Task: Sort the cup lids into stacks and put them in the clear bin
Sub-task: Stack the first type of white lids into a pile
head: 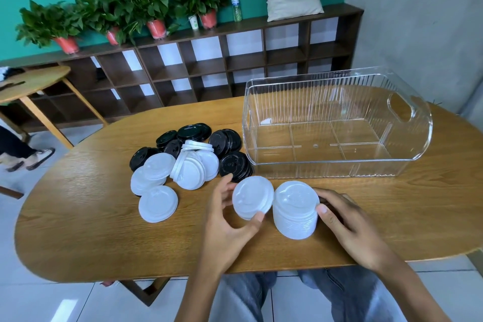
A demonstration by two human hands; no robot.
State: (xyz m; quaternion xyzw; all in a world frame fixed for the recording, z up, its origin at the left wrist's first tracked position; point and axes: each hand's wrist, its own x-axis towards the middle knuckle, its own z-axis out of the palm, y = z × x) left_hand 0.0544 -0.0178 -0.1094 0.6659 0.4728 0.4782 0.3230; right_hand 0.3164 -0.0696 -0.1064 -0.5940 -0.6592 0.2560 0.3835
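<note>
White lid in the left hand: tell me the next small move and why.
Probably set the white lid, held by the left hand, onto the white stack that the right hand steadies beside it; both match, and the clear bin holds no lids.

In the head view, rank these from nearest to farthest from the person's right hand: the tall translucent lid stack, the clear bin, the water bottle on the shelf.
1. Tall translucent lid stack: gripped by the right hand.
2. Clear bin: on the table, beyond the hand.
3. Water bottle: on the far shelf, against the wall.
</note>
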